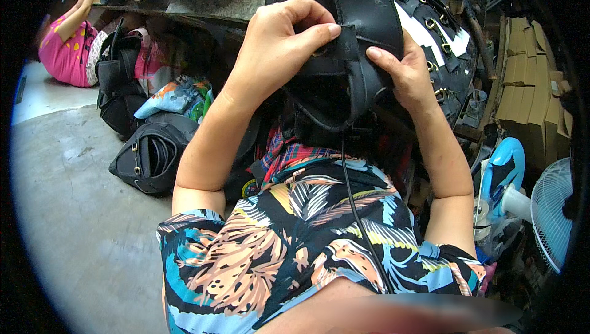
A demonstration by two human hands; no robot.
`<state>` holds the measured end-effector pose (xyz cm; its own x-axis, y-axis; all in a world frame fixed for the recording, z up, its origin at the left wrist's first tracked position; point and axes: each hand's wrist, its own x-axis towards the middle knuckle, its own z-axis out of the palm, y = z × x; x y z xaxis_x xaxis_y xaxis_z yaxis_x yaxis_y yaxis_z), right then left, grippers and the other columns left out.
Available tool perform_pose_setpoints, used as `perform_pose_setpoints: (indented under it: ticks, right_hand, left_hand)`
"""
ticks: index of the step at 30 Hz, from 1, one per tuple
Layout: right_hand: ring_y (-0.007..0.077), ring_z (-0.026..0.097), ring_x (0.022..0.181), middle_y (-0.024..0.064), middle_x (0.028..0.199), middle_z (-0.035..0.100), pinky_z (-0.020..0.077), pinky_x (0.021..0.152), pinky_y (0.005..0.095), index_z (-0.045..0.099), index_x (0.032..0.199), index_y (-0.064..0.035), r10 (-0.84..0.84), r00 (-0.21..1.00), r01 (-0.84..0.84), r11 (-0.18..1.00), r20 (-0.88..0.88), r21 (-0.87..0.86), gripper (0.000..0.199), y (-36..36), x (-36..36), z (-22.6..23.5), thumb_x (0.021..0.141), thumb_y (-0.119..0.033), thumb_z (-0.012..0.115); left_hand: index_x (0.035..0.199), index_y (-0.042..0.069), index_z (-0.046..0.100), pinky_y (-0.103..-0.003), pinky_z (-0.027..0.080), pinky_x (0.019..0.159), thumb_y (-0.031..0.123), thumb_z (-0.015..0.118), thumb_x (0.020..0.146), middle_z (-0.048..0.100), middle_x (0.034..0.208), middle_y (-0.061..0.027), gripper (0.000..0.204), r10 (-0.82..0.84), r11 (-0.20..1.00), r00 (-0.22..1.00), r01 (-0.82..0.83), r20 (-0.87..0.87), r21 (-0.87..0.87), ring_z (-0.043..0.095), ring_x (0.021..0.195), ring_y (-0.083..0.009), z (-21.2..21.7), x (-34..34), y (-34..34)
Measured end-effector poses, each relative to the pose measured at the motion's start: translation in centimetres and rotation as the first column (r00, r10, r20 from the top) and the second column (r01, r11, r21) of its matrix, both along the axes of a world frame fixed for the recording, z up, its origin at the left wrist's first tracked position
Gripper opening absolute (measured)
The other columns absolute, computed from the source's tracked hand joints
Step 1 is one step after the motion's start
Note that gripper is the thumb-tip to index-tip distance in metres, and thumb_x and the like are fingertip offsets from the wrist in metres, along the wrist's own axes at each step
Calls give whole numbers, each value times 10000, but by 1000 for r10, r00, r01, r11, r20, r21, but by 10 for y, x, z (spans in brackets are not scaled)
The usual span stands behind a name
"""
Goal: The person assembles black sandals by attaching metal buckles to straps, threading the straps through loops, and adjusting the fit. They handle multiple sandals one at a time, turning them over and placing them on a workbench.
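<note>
A black leather piece [369,14] with stitched seams is up in front of me, at the top middle. Its lower part has a curved strap or edge [353,97] around a dark hollow. My left hand [289,42] is closed, its thumb and curled fingers pinching a small black flap [346,42] near the middle of the piece. The right edge is gripped by my right hand [405,73], thumb on top and the other fingers mostly hidden behind. What kind of leather article this is, I cannot tell.
Black straps with brass-coloured buckles [430,23] lie at the upper right, beside stacked cardboard pieces [525,82]. A blue fan [553,208] stands at the right. On the floor at left lie black leather goods [150,153] and a colourful cloth [175,100]. Another person in pink [67,51] is at the far left.
</note>
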<state>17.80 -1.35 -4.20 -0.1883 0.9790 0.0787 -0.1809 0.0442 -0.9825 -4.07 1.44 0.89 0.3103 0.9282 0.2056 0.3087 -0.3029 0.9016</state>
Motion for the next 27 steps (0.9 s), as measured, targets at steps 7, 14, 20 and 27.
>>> perform_pose_setpoints:
  ticks: [7, 14, 20, 27]
  right_hand:
    - [159, 615, 1025, 95, 1136, 645, 483, 944, 310, 517, 1277, 20, 0, 999, -4, 993, 34, 120, 477, 0, 2, -4, 860, -108, 711]
    - [155, 604, 1030, 93, 1143, 635, 471, 954, 306, 510, 1280, 21, -8, 998, -1, 990, 62, 141, 476, 0, 2, -4, 863, -106, 702]
    - [155, 600, 1031, 93, 1141, 634, 461, 959, 307, 507, 1284, 24, -3, 998, -8, 987, 70, 158, 476, -1, 1, -2, 870, -115, 695]
    - [159, 600, 1034, 96, 1135, 639, 461, 957, 309, 512, 1285, 20, -4, 996, -11, 985, 86, 173, 474, -3, 1, 0, 868, -112, 693]
  left_hand:
    - [875, -15, 723, -268, 526, 630, 175, 719, 810, 712, 754, -121, 201, 37, 996, 999, -34, -27, 86, 673, 669, -133, -7, 10, 4]
    - [874, -18, 723, -272, 533, 633, 173, 723, 807, 712, 747, -132, 202, 71, 990, 997, -66, -35, 124, 685, 662, -151, -11, 15, 5]
    - [862, -19, 723, -275, 533, 639, 169, 716, 803, 709, 749, -145, 196, 63, 993, 997, -59, -45, 99, 686, 670, -160, -9, 13, 5]
    - [853, -28, 716, -285, 534, 648, 173, 711, 805, 708, 754, -147, 207, 55, 997, 998, -53, -25, 55, 685, 677, -167, -6, 15, 5]
